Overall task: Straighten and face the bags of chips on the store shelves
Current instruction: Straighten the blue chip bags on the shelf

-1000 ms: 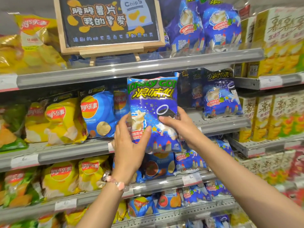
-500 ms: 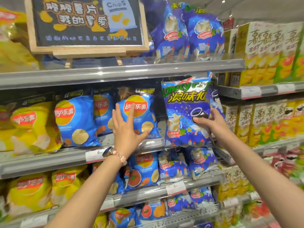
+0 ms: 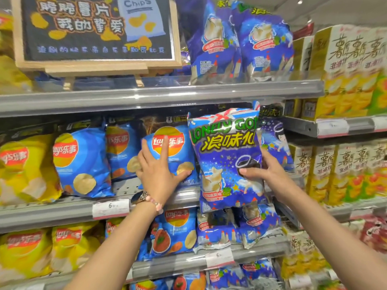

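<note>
Store shelf [image 3: 62, 214] of chip bags, purple bag [image 3: 226, 164] in right hand [image 3: 266, 172].

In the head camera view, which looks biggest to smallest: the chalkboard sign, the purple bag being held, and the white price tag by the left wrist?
1. chalkboard sign
2. purple bag, though it is nearer the camera
3. price tag, clearly smallest

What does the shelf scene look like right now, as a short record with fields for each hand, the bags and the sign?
left hand: fingers spread flat on the blue Lay's bag, middle shelf
right hand: grips the Lonely God bag at its right edge
Lonely God bag: upright, front facing out, held in front of the shelf edge
sign: chalkboard on the top shelf
price tag: on the middle shelf rail
</note>
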A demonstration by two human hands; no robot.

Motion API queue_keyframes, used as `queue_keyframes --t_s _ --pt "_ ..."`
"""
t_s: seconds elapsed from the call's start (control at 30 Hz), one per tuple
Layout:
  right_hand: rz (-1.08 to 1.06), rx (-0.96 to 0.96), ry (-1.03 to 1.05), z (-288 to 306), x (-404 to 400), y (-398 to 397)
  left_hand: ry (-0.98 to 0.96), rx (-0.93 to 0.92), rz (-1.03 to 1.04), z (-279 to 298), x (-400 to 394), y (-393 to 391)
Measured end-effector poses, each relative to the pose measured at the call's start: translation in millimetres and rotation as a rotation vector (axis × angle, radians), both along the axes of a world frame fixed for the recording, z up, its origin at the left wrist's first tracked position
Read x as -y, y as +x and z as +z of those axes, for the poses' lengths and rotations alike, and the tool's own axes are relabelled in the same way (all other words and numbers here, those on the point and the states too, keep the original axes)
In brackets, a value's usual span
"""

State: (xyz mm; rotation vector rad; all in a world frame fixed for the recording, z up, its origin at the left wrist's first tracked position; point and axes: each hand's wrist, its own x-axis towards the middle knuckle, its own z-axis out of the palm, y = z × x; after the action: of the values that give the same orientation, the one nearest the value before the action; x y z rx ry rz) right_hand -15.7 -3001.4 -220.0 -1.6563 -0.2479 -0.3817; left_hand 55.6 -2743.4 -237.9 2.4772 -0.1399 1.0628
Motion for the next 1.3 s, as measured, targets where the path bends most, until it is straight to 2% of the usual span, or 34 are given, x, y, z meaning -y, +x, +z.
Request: queue_keyframes --t_s 0.33,0.53,0.7,0.8,0.93,1.03,1.17,1.23,1.3 --pt "0.211 -0.035 0.007 -12 4 13 -0.047 0.153 -0.036 -19 -2 11" --pt "0.082 0.096 0.186 5 5 40 -0.042 0.215 -0.059 -23 -3 14" --pt "-0.028 0.125 0.200 21 6 66 -0.042 0.182 -0.056 -23 -3 12" --pt "-0.021 0.070 0.188 21 8 79 -0.034 0.157 -0.041 -22 -4 10" --pt "0.014 -0.003 0.070 24 12 79 -0.037 0.180 -0.046 -20 -8 2" --pt "-0.022 0.011 -0.052 22 13 82 0.061 0.249 -0.137 -13 -9 -3" --pt "-0.086 0.012 -0.198 18 8 90 0.120 0.202 -0.177 -1 -7 -3" --pt "-0.173 0.054 -0.250 12 4 89 0.128 0.156 -0.170 2 -7 0" --pt "-0.326 0.175 -0.326 4 -2 80 0.129 0.124 -0.168 2 -7 4"
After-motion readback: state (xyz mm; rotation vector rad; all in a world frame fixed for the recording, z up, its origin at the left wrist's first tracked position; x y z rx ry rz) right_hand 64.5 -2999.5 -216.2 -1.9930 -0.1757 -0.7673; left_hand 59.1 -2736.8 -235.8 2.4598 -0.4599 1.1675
